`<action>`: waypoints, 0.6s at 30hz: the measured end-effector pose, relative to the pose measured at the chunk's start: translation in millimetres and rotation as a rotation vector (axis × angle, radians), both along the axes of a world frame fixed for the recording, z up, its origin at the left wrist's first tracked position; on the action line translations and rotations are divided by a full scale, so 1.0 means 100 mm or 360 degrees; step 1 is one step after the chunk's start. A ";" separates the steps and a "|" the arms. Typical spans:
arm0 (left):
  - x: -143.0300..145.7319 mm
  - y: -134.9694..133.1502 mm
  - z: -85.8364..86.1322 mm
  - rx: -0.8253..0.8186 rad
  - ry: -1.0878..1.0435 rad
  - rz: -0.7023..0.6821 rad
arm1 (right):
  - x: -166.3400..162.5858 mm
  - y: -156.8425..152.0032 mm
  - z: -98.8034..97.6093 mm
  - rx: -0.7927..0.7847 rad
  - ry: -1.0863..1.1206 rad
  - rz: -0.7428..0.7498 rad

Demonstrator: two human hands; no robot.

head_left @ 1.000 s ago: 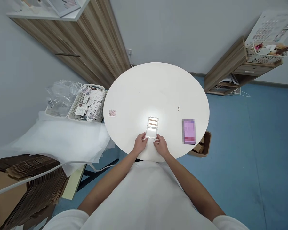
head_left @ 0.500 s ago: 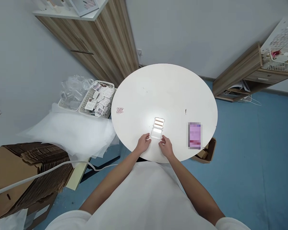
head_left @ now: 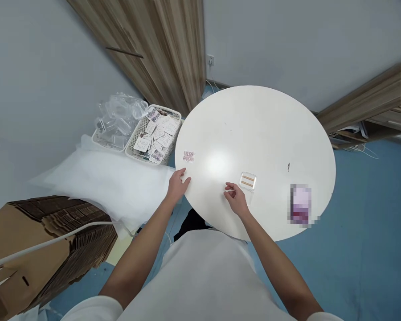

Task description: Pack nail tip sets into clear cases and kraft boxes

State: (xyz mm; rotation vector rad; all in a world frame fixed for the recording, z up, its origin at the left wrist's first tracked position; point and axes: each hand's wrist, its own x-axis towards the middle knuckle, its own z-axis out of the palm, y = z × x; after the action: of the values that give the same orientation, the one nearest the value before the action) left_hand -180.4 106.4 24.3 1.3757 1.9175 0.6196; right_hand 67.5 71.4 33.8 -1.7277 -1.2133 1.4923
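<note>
Far L, by the wall, a stack of flattened cardboard [head_left: 70,240] stands on the floor, w/ thin white sheets [head_left: 113,174] in a loose pile just beyond it. Past the sheets sit two white bins side by side: the L bin [head_left: 100,143] holds clear plastic pcs [head_left: 120,118], the R bin [head_left: 173,142] is heaped w/ small printed cards [head_left: 160,133]. A wood-grain cabinet [head_left: 153,40] rises behind them.

Next comes the round white table [head_left: 254,129]. The person's L hand [head_left: 177,184] hovers at its L edge, fingers spread & released, thumb apart. Just beyond the fingertips, a small pink-patterned card [head_left: 189,156] lies flat nr the edge, apart from the hand.

The R hand [head_left: 236,199] is nr table ctr, fingers half curled & loose, w/ nothing seen in the grip. Just R of it lies the clear case [head_left: 247,180], unfolded flat; two tan strips [head_left: 248,178] cross its far half. The near half is partly hidden by the R hand; can't tell if they touch.

Farther R: a small dark mark [head_left: 288,167] on the tabletop, then a pixelated pink-purple oblong [head_left: 300,205] nr the R edge. Far R, a wood shelf unit [head_left: 364,100] stands vs. the wall, partly cut off.
</note>
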 end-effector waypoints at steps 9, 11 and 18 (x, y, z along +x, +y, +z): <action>-0.47 0.63 -0.17 -0.0067 0.0154 -0.0377 | -0.87 0.56 -0.29 0.0137 -0.0406 0.0255; -0.48 0.75 -0.18 -0.0109 0.0207 -0.0441 | -1.01 0.68 -0.33 0.0184 -0.0514 0.0286; -0.49 0.99 -0.22 -0.0249 0.0220 -0.0630 | -1.30 1.13 -0.40 0.0294 -0.0815 0.0545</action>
State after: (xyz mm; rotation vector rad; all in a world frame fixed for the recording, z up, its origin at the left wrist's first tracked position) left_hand -229.5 205.4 2.5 1.6678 1.6860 0.1832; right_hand -62.8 184.3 -6.3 -1.9041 -1.9253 1.0867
